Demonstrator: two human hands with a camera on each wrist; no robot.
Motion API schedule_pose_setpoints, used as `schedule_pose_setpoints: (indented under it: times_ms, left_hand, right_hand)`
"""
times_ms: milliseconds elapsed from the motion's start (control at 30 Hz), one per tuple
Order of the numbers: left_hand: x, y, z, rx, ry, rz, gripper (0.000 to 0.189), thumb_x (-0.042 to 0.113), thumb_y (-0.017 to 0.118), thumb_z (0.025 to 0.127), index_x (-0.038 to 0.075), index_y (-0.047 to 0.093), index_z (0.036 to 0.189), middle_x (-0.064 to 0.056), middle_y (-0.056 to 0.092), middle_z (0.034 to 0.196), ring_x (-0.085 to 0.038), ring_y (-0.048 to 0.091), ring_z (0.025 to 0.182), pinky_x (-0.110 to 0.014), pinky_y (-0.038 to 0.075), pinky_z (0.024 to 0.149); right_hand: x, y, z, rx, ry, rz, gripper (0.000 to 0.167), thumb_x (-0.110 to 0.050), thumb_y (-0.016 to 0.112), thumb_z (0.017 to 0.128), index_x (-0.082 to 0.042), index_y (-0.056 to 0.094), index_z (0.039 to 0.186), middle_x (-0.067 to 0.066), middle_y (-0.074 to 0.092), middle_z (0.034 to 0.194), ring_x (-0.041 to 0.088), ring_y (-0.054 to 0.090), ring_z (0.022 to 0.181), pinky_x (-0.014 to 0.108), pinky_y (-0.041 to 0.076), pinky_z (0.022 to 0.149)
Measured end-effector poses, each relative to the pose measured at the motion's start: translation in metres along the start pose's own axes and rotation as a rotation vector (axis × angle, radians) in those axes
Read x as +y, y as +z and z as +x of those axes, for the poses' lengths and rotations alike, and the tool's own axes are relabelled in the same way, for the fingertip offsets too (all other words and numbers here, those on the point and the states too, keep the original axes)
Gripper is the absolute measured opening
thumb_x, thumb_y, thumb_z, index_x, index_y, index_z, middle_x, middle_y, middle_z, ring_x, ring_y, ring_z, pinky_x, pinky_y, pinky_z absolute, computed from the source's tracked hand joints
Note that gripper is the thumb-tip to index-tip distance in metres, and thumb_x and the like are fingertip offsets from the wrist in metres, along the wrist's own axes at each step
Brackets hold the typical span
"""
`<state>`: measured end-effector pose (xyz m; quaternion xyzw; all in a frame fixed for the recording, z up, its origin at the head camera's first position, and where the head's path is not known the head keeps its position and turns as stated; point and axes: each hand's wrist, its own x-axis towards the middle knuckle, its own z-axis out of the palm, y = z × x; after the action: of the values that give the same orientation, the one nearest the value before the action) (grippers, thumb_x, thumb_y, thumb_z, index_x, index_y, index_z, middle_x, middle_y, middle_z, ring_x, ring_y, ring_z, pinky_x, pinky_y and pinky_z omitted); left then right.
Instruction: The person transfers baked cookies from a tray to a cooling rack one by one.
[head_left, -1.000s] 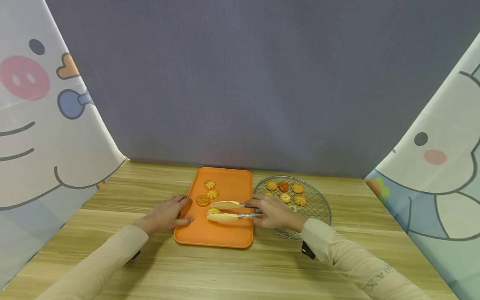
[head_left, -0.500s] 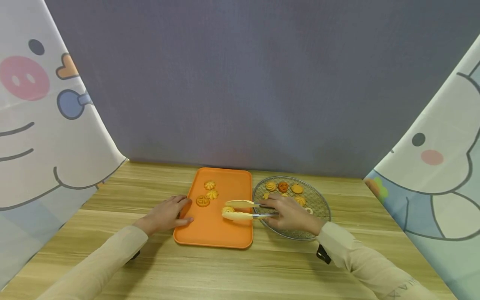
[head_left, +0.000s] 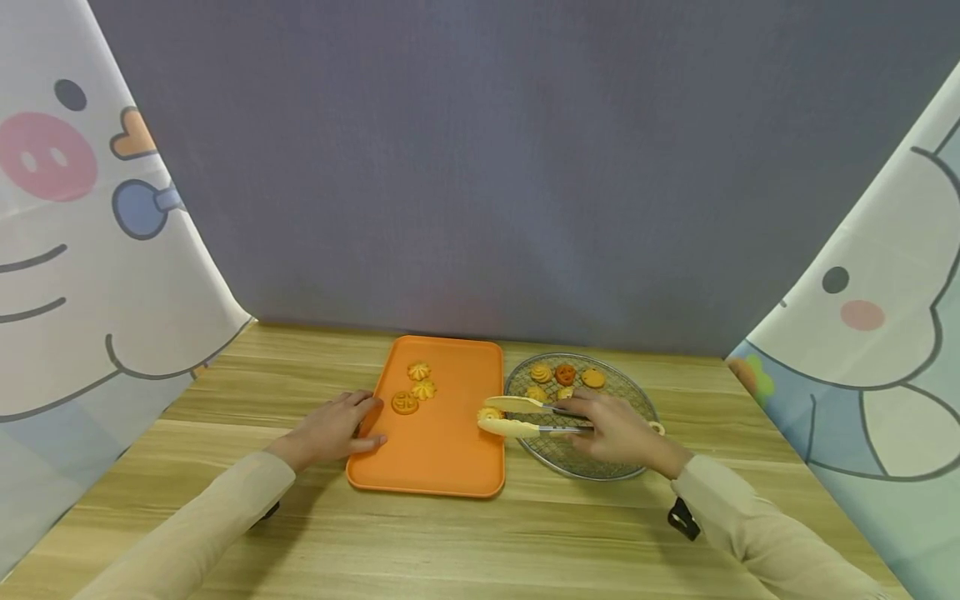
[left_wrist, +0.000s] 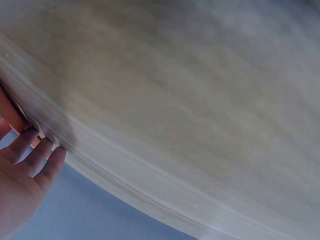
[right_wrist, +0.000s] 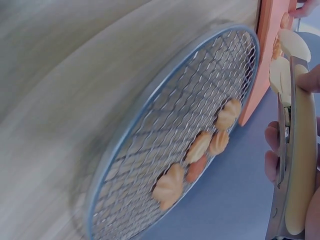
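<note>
My right hand (head_left: 611,425) grips a pair of tongs (head_left: 551,408) with metal arms and pale yellow heads. Between those heads sits a round, ridged golden cookie (head_left: 491,413), over the right edge of the orange tray (head_left: 442,467). The right wrist view shows the tongs' handle (right_wrist: 300,165) in the fingers, the thumb laid along it. My left hand (head_left: 333,429) holds the tray's left edge, thumb over the rim. Farther in on the tray lie two flower-shaped cookies (head_left: 423,389) and a browner round cookie (head_left: 405,403).
Right of the tray is a round wire rack (head_left: 637,408), partly beneath my right hand. Several cookies rest on it, among them a swirl cookie (head_left: 541,372), a reddish cookie (head_left: 566,374) and a flat round one (head_left: 593,378). A grey wall (head_left: 480,183) rises behind the wooden table (head_left: 420,542).
My right hand has moved right with the tongs, bringing the cookie from the middle of the tray to its right edge. My left hand and the tray stay in place.
</note>
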<state>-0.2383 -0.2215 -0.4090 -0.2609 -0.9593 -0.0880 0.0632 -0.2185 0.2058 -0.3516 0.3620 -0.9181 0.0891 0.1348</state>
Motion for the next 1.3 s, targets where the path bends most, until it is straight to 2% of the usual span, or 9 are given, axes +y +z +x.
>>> schedule_pose_setpoints:
  times_ms: [133, 233, 400, 500, 633, 733, 967, 1133, 1300]
  left_hand:
    - [0.000, 0.000, 0.000, -0.002, -0.002, 0.002, 0.067, 0.052, 0.057, 0.084, 0.001, 0.052, 0.125, -0.023, 0.050, 0.128, -0.044, 0.048, 0.115, -0.056, 0.041, 0.092]
    - [0.000, 0.001, 0.000, -0.001, -0.001, 0.006, 0.067, 0.053, 0.057, 0.083, 0.001, 0.052, 0.125, -0.023, 0.050, 0.127, -0.044, 0.049, 0.114, -0.056, 0.042, 0.091]
    - [0.000, 0.001, 0.000, 0.002, 0.000, 0.005, 0.067, 0.053, 0.057, 0.084, 0.001, 0.052, 0.125, -0.023, 0.050, 0.128, -0.043, 0.049, 0.114, -0.055, 0.042, 0.091]
    - [0.000, 0.001, 0.000, 0.004, 0.000, 0.003, 0.067, 0.053, 0.057, 0.084, 0.001, 0.052, 0.125, -0.023, 0.049, 0.128, -0.044, 0.048, 0.114, -0.055, 0.042, 0.092]
    - [-0.001, 0.002, 0.000, 0.002, 0.003, 0.003, 0.067, 0.053, 0.056, 0.084, 0.001, 0.052, 0.126, -0.023, 0.049, 0.129, -0.045, 0.048, 0.115, -0.056, 0.042, 0.092]
    - [-0.001, 0.003, 0.000, -0.003, 0.002, -0.001, 0.067, 0.053, 0.056, 0.084, 0.001, 0.051, 0.127, -0.023, 0.048, 0.130, -0.045, 0.048, 0.115, -0.056, 0.041, 0.092]
    - [-0.001, 0.002, -0.001, 0.005, 0.002, -0.002, 0.066, 0.052, 0.057, 0.084, 0.001, 0.052, 0.126, -0.023, 0.049, 0.129, -0.044, 0.048, 0.115, -0.056, 0.041, 0.092]
    - [-0.002, 0.004, -0.001, 0.004, 0.003, -0.005, 0.066, 0.052, 0.056, 0.084, 0.001, 0.051, 0.126, -0.023, 0.048, 0.130, -0.044, 0.048, 0.116, -0.056, 0.041, 0.093]
    - [-0.003, 0.005, 0.000, 0.007, 0.007, -0.007, 0.067, 0.053, 0.056, 0.084, 0.002, 0.051, 0.126, -0.022, 0.048, 0.130, -0.043, 0.048, 0.116, -0.055, 0.041, 0.093]
  right_hand:
    - [0.006, -0.003, -0.007, 0.003, 0.023, -0.007, 0.043, -0.021, 0.071, 0.074, -0.008, 0.064, 0.114, 0.016, 0.062, 0.111, 0.023, 0.064, 0.080, 0.038, 0.053, 0.064]
    - [0.010, -0.004, -0.012, 0.003, 0.030, -0.012, 0.043, -0.021, 0.071, 0.074, -0.009, 0.063, 0.114, 0.014, 0.062, 0.112, 0.010, 0.060, 0.068, 0.027, 0.048, 0.057]
    - [0.016, -0.007, -0.020, 0.005, 0.045, -0.001, 0.045, -0.020, 0.071, 0.074, -0.010, 0.062, 0.117, 0.010, 0.063, 0.106, -0.008, 0.035, 0.049, 0.015, 0.032, 0.045]
    - [0.020, -0.008, -0.025, 0.006, 0.056, 0.004, 0.045, -0.019, 0.071, 0.074, -0.009, 0.062, 0.117, 0.012, 0.063, 0.106, -0.008, 0.035, 0.047, 0.017, 0.033, 0.047]
    - [0.024, -0.007, -0.032, 0.013, 0.062, -0.015, 0.043, -0.018, 0.072, 0.073, -0.007, 0.063, 0.115, 0.019, 0.061, 0.111, 0.006, 0.057, 0.060, 0.021, 0.040, 0.051]
    - [0.027, -0.007, -0.037, 0.007, 0.082, -0.016, 0.043, -0.019, 0.071, 0.074, -0.006, 0.064, 0.114, 0.023, 0.058, 0.116, 0.016, 0.064, 0.069, 0.021, 0.041, 0.050]
    - [0.032, -0.007, -0.045, 0.020, 0.087, 0.016, 0.044, -0.016, 0.072, 0.073, -0.004, 0.063, 0.115, 0.024, 0.058, 0.116, -0.001, 0.052, 0.054, 0.016, 0.032, 0.044]
    - [0.034, -0.006, -0.048, 0.042, 0.085, -0.018, 0.044, -0.017, 0.073, 0.071, -0.005, 0.064, 0.113, 0.017, 0.062, 0.110, 0.005, 0.054, 0.060, 0.017, 0.035, 0.046]
    - [0.037, -0.003, -0.051, 0.041, 0.078, -0.020, 0.044, -0.016, 0.073, 0.071, -0.006, 0.064, 0.113, 0.017, 0.062, 0.109, -0.006, 0.042, 0.052, 0.015, 0.031, 0.042]
